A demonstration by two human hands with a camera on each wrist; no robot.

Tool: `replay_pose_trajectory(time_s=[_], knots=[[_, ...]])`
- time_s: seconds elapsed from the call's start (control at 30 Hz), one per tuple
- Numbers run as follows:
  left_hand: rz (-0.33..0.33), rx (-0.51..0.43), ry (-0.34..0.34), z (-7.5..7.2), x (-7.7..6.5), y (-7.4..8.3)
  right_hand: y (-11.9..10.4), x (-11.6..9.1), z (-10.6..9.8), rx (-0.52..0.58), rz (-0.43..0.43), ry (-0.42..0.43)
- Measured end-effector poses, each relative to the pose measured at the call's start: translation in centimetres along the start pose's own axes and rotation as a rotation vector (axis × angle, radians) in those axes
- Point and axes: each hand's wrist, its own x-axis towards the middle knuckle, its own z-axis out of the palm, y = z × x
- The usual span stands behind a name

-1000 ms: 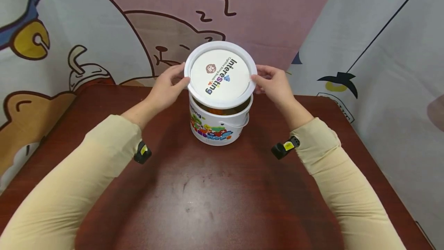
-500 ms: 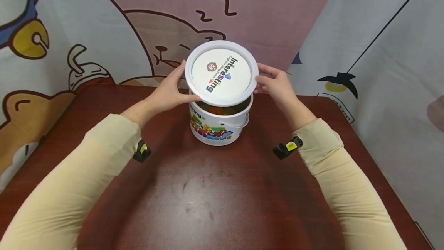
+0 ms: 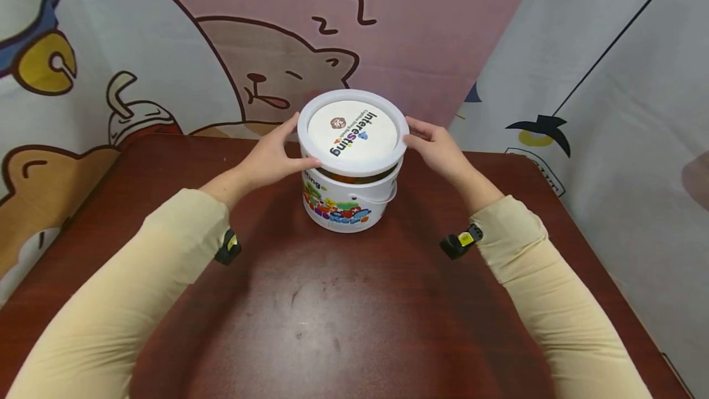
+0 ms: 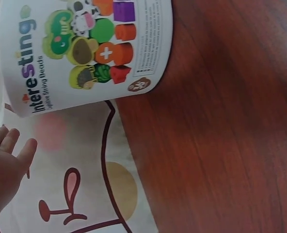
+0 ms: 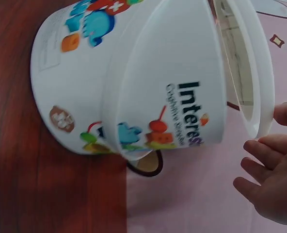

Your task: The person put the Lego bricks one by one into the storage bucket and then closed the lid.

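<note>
A white plastic bucket (image 3: 343, 202) printed with colourful toy beads stands upright on the table. Over its mouth is a round white lid (image 3: 354, 130) lettered "Interesting", raised and tilted, with a dark gap along the front. A bit of orange shows inside through that gap. My left hand (image 3: 271, 156) holds the lid's left edge, thumb at the front and fingers farther back. At the opposite edge, my right hand (image 3: 440, 149) pinches the rim. In the right wrist view, the lid's rim (image 5: 262, 73) sits between thumb and fingers, apart from the bucket on this side.
The dark red-brown wooden table (image 3: 332, 313) extends toward me. Close behind it hangs a cloth backdrop (image 3: 432, 29) with cartoon animals. The bucket's white handle (image 3: 382, 199) hangs down at its front right.
The lid has come down toward the bucket, and the gap at the front has narrowed. My left thumb slid forward along the rim; both hands lowered with the lid.
</note>
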Motion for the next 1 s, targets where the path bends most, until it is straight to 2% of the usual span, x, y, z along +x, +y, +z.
replay_pose_trajectory(time_s=[0.1,0.2,0.37,0.7,1.0], knots=[[-0.009,0.024,-0.019,0.4,0.0,-0.3,0.6,0.0,0.2,-0.049,-0.001,-0.015],[-0.015,0.04,-0.03,0.7,0.0,-0.6,1.0,0.0,0.4,-0.052,0.008,-0.03],[-0.038,0.041,-0.034,1.2,-0.1,-1.0,1.6,0.0,0.9,-0.034,0.014,-0.034],[-0.063,-0.016,-0.043,1.7,-0.1,-1.4,2.5,0.0,1.6,0.032,-0.008,-0.036],[-0.097,-0.019,-0.067,1.7,-0.6,-1.3,3.0,0.1,1.9,-0.037,-0.018,-0.055]])
